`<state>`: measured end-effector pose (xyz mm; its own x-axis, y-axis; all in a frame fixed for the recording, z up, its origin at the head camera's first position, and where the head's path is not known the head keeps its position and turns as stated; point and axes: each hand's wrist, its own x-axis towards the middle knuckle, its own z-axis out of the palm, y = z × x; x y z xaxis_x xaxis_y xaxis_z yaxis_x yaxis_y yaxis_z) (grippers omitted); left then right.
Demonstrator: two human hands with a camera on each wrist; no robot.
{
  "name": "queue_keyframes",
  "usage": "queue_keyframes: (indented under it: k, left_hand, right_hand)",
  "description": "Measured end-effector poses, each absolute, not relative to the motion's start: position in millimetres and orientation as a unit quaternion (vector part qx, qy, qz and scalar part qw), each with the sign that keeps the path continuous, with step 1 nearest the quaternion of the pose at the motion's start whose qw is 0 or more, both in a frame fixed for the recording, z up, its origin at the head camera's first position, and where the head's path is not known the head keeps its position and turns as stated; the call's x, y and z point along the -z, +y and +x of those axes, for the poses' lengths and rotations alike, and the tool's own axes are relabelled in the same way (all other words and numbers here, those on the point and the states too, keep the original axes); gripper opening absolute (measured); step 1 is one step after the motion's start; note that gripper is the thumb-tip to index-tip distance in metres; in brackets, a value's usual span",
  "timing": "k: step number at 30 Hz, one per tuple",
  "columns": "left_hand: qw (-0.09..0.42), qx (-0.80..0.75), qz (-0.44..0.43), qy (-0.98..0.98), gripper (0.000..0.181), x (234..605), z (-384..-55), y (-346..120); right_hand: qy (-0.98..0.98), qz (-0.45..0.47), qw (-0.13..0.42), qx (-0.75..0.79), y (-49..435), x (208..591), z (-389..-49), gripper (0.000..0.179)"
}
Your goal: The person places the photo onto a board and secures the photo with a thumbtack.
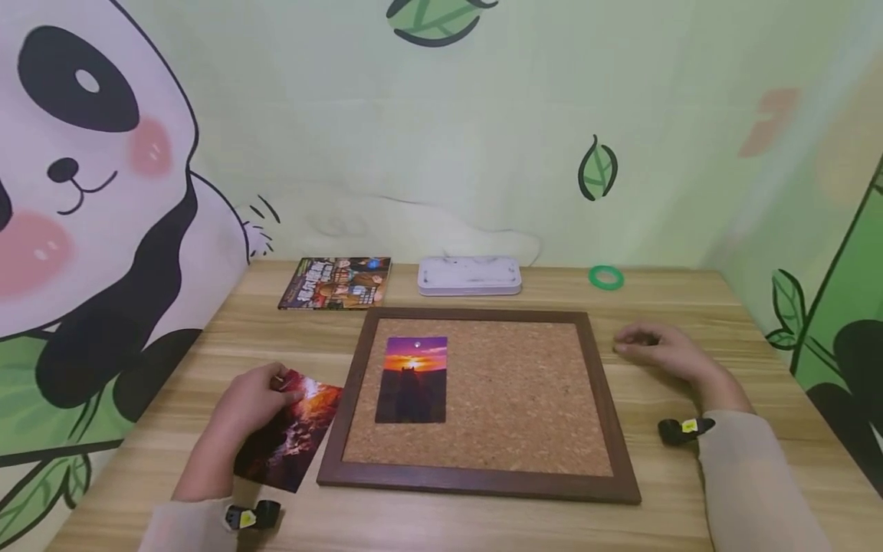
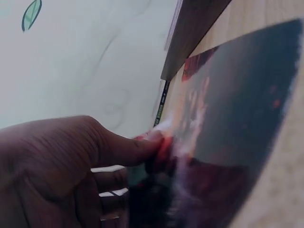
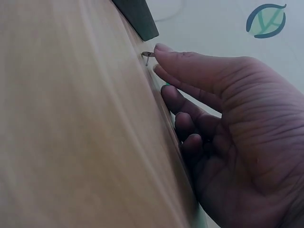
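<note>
Red-and-black, the photo (image 1: 297, 441) pinched in the left grip (image 1: 251, 400) is just left of the framed corkboard (image 1: 524, 391), long axis slanting away rightward, while beyond its right edge the right grip (image 1: 665, 354) pinches a pin (image 3: 148, 55).

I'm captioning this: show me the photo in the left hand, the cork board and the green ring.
Photo (image 1: 290, 438): head view, middle of printed side.
Cork board (image 1: 520, 395): head view, bare cork.
Green ring (image 1: 606, 287): head view, near rim.
</note>
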<state>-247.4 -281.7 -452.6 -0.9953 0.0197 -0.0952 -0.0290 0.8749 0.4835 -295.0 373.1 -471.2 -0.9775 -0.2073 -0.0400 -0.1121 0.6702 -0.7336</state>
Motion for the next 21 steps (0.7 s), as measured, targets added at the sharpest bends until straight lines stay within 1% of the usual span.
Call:
queue_keyframes:
  k: [8, 16, 21]
  left_hand:
    - [0.013, -0.317, -0.022, 0.948, 0.039, 467.2, -251.6, -291.7]
    - [-0.019, -0.361, -0.046, 0.931, 0.043, 477.1, -252.6, -297.5]
    - [-0.032, -0.362, -0.049, 0.930, 0.041, 479.3, -252.1, -297.4]
  right_hand:
    - [0.913, -0.099, 0.066, 0.391, 370.3, 472.8, -296.3, 0.044]
    - [0.914, -0.098, 0.055, 0.390, 363.5, 471.1, -294.0, 0.033]
    - [0.917, -0.098, 0.052, 0.382, 361.0, 471.7, -294.3, 0.036]
